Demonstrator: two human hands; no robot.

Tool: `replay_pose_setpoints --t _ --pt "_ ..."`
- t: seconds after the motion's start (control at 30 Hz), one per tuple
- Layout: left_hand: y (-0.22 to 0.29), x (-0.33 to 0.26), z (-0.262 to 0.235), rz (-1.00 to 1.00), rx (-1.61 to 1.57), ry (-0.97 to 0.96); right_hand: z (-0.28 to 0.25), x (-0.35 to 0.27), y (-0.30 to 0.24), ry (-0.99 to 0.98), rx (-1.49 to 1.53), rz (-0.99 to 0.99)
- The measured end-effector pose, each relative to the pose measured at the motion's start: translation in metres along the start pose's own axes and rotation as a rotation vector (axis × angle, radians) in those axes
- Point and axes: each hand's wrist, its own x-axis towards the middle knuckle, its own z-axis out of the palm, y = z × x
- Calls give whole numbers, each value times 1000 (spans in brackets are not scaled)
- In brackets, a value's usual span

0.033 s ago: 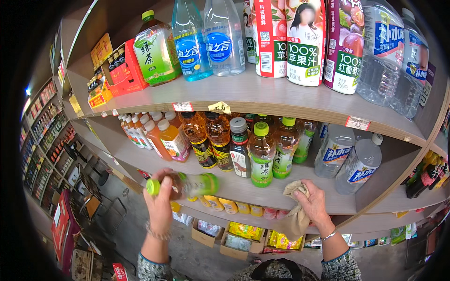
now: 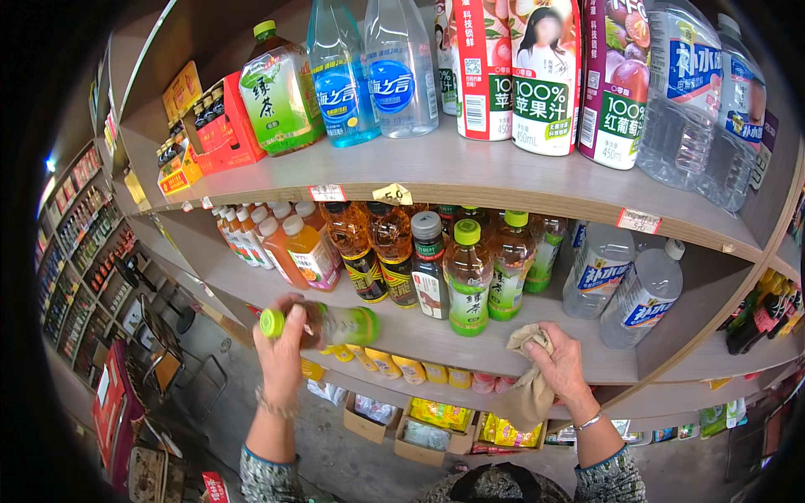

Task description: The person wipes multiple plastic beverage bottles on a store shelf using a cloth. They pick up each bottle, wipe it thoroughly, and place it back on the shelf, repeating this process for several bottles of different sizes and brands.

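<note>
My left hand (image 2: 283,348) is wrapped round the neck end of a green tea bottle (image 2: 345,327) with a lime-green cap. The bottle lies nearly level in the air before the middle shelf's front edge, its base toward the right and slightly blurred. In my right hand (image 2: 560,365) a beige cloth (image 2: 528,398) is pinched and hangs down at the same shelf's edge. Behind, upright on that shelf, stand a green-capped tea bottle (image 2: 468,281) and, beside it, a grey-capped dark bottle (image 2: 429,268).
The upper shelf (image 2: 503,186) carries large bottles and juice cartons (image 2: 545,92). Amber drink bottles (image 2: 390,251) and orange juice bottles (image 2: 309,251) fill the middle shelf's left; clear bottles (image 2: 641,298) stand right. Below are open cardboard boxes (image 2: 419,453). A folding chair (image 2: 197,373) stands left.
My left hand and the tea bottle have shifted slightly to the left. My right hand and the cloth have hardly moved.
</note>
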Motion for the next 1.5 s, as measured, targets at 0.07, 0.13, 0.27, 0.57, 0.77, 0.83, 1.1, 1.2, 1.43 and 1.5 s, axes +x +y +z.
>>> replay_pose_setpoints --t 0.07,0.13,0.27,0.57,0.77,0.83,1.1,1.2,1.43,1.5 --pt "0 35 -8 -35 94 -83 0 0 -2 -3 -5 0" --pt "-5 65 -8 -112 155 -17 0 0 -3 0 0 18" --pt "-19 107 5 -96 330 39 0 -1 -4 -2 7 22" --pt "-43 132 26 122 661 149 -3 0 -2 8 5 -6" --pt "-36 89 28 521 796 312 -2 1 -1 30 9 -25" --pt "-21 68 42 791 830 270 -1 1 -2 23 -13 7" --pt "11 3 154 647 300 -324 -5 -1 -5 17 7 8" --pt "1 9 187 500 163 -233 -5 -4 1 39 30 -14" --pt "-8 5 192 612 318 -219 -6 -1 -28 272 564 -16" --pt "-8 -5 192 520 181 -275 -17 6 -59 383 563 -139"
